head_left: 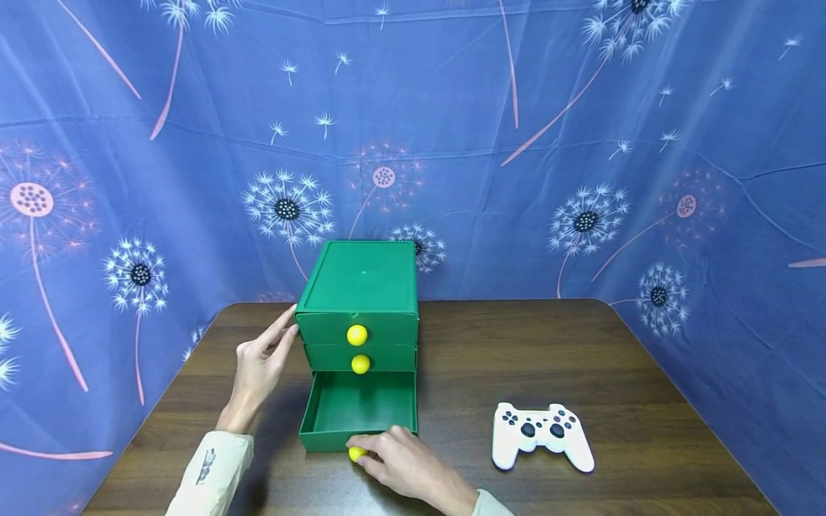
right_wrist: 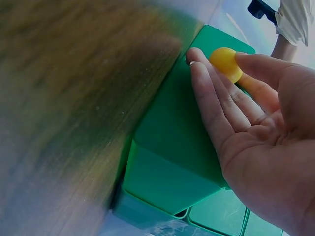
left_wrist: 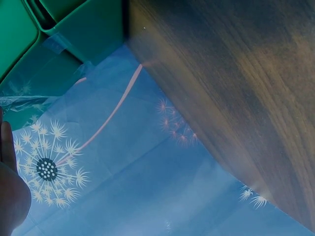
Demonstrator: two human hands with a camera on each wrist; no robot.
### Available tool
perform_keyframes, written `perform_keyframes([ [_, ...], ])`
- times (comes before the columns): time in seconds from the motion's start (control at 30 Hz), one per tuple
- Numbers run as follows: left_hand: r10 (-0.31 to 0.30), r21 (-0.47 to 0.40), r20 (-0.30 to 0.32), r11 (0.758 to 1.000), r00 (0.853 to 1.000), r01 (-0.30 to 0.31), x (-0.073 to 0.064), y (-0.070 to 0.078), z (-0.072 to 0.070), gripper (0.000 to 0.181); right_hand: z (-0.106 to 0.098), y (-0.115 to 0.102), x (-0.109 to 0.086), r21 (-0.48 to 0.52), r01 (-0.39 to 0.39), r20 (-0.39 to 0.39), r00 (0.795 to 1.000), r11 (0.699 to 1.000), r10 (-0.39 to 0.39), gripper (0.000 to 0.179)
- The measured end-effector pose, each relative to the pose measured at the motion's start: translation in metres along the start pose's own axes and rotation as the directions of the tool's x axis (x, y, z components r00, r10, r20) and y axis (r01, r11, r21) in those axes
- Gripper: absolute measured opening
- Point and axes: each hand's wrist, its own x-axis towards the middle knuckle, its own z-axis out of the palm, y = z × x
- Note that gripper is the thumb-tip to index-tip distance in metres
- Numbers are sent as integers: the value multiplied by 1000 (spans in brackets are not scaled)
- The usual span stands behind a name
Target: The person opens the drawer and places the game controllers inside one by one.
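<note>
A green drawer cabinet [head_left: 363,276] with yellow ball knobs stands on the table, its bottom drawer [head_left: 358,401] pulled out and bare inside. Between thumb and fingers, my right hand [head_left: 408,462] pinches that drawer's yellow knob [head_left: 356,454]; the right wrist view shows the knob [right_wrist: 225,64] at the fingertips, the other fingers lying along the drawer front. My left hand [head_left: 258,365] touches the cabinet's left side near the upper front corner, fingers extended. Only a sliver of the left hand [left_wrist: 12,187] appears in the left wrist view.
To the right, a white game controller [head_left: 540,434] lies on the brown wooden table [head_left: 548,351]. Behind the table hangs a blue cloth [head_left: 477,186] with dandelion patterns. The upper two drawers, with knobs [head_left: 357,335], are closed.
</note>
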Motion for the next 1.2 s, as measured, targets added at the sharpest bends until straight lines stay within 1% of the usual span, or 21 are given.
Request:
perform_keyframes([
  [0.13,1,-13,4,1000,1000,-1,-1,2,0,52,-1,0,-3,12,-10,17,1000,1000,10,23],
  [0.23,1,-12,1,1000,1000,-1,-1,2,1,52,-3,-1,-6,40,-28,38,999,999,26,31],
  [0.3,0,-7,-5,1000,1000,0,-1,2,1,51,-5,-2,-9,62,-35,39,999,997,32,34],
  [0.4,0,-1,-8,1000,1000,0,-1,2,1,53,-9,-2,-14,95,-37,24,999,995,35,36],
  [0.53,4,2,-5,1000,1000,-4,0,3,1,53,-15,-1,-24,138,-38,-18,999,990,41,36],
  [0.63,8,1,-1,1000,1000,-8,0,2,1,52,-22,0,-33,169,-53,-39,997,984,60,34],
  [0.8,8,-9,3,1000,1000,-8,2,2,0,53,-35,3,-49,179,-100,-59,992,979,113,32],
  [0.9,8,-8,4,1000,1000,-8,2,2,0,54,-44,5,-60,196,-137,-90,984,971,157,32],
  [1.0,6,-7,2,1000,1000,-6,1,2,0,54,-55,10,-70,204,-151,-144,973,967,182,31],
  [1.1,3,-8,-2,1000,1000,-3,1,1,0,54,-65,16,-81,165,-138,-229,958,977,174,27],
  [1.2,3,-7,-6,1000,1000,-3,1,2,0,53,-75,23,-93,110,-143,-318,932,984,171,26],
])
